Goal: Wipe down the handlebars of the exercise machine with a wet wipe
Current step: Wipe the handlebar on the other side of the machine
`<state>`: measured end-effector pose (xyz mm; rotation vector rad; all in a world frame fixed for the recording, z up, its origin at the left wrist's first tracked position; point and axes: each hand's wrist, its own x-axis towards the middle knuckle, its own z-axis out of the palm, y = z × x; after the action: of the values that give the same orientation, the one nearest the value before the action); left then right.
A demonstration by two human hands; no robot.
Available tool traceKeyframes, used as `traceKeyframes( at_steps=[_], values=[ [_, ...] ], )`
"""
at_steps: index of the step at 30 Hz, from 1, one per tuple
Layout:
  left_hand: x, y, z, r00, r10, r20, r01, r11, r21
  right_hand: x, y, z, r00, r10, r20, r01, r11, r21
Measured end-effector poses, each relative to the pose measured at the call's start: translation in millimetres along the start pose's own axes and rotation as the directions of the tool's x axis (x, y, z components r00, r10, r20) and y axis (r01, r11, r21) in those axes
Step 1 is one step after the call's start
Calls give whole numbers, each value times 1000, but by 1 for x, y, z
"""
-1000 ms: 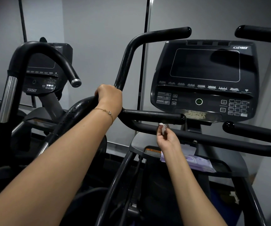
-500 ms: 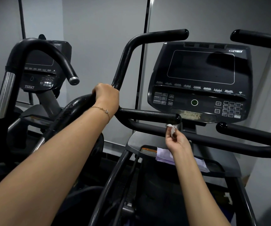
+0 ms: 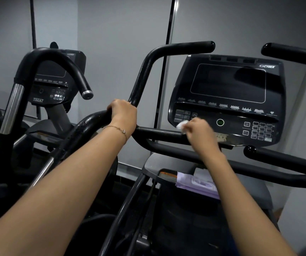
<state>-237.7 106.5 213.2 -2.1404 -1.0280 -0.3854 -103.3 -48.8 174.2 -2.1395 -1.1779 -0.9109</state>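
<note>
My left hand [image 3: 123,112] grips the black left handlebar [image 3: 144,71] of the exercise machine at its bend; the bar looks wet below my hand. My right hand [image 3: 200,133] pinches a small white wet wipe [image 3: 181,125] and holds it at the end of the short inner handlebar [image 3: 157,133], just under the console [image 3: 227,100]. The wipe touches or nearly touches the bar's tip; my fingers hide the contact. The long lower bar [image 3: 176,149] runs below my right hand. The right handlebar [image 3: 294,52] sticks in at top right.
A purple wet wipe pack [image 3: 196,183] lies on the grey tray [image 3: 152,163] under the console. A second inner bar [image 3: 281,159] points in from the right. Another machine with a curved handle [image 3: 52,58] stands at left. Grey wall panels are behind.
My right hand rose with the wipe from under the lower bar up to the end of the short inner handlebar. My left hand kept its grip.
</note>
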Motion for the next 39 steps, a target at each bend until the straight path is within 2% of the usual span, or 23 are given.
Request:
traceKeyframes(
  at_steps=[2, 4, 8, 10, 11, 12, 14, 17, 19, 21, 22, 24, 26, 28, 31, 35, 37, 39],
  values=[
    [1, -1, 1, 1000, 7, 3, -7, 1000, -4, 6, -6, 10, 987, -66, 149, 100, 966, -239],
    [2, -1, 3, 1000, 17, -3, -17, 1000, -9, 1, -4, 10, 982, -97, 162, 149, 923, -354],
    [0, -2, 7, 1000, 18, -11, -18, 1000, -11, 7, -4, 3, 995, 57, 84, -26, 945, -326],
    [0, -3, 8, 1000, 10, -8, -10, 1000, -15, 11, -20, 10, 991, 44, 130, -2, 952, -308],
    [0, -3, 10, 1000, 8, -9, -8, 1000, -22, 8, -28, 16, 991, -15, 135, 57, 950, -308],
    [0, -3, 11, 1000, 7, -13, -7, 999, -33, 2, -32, 22, 989, -65, 132, 105, 939, -328],
    [0, -4, 12, 1000, 12, -24, -13, 999, -47, -14, -25, 26, 993, -92, 78, 112, 942, -316],
    [-2, -5, 13, 1000, 20, -21, -21, 998, -58, -32, -2, 14, 997, -33, -74, 11, 960, -280],
    [-4, -6, 11, 1000, 21, -10, -22, 999, -45, -28, 4, 3, 993, 81, -80, -101, 952, -289],
    [-6, -6, 8, 1000, 27, 3, -27, 999, -29, -17, 7, -3, 986, 166, -24, -165, 938, -304],
    [-7, -6, 7, 1000, 29, 8, -29, 999, -20, -12, 8, -5, 979, 204, 2, -196, 945, -261],
    [-5, -6, 4, 999, 34, 12, -34, 999, -2, -3, 10, -14, 950, 313, -10, -313, 950, 26],
    [0, -6, -2, 998, 53, 27, -53, 999, 7, 5, 16, -27, 909, 415, -29, -371, 841, 394],
    [9, -7, -11, 995, 70, 74, -68, 997, -24, 14, 21, -41, 881, 473, -5, -371, 697, 614],
    [25, -8, -20, 989, 32, 142, -21, 997, -74, 36, 32, -57, 868, 493, 60, -374, 569, 732],
    [48, -5, -23, 981, -34, 189, 62, 988, -144, 72, 44, -59, 917, 391, 82, -341, 657, 672],
    [59, -4, -26, 988, -64, 137, 91, 974, -206, 90, 48, -60, 923, 381, 50, -310, 661, 684],
    [71, -3, -30, 996, -83, 19, 85, 961, -263, 112, 51, -63, 908, 413, 63, -299, 536, 789]
  ],
)
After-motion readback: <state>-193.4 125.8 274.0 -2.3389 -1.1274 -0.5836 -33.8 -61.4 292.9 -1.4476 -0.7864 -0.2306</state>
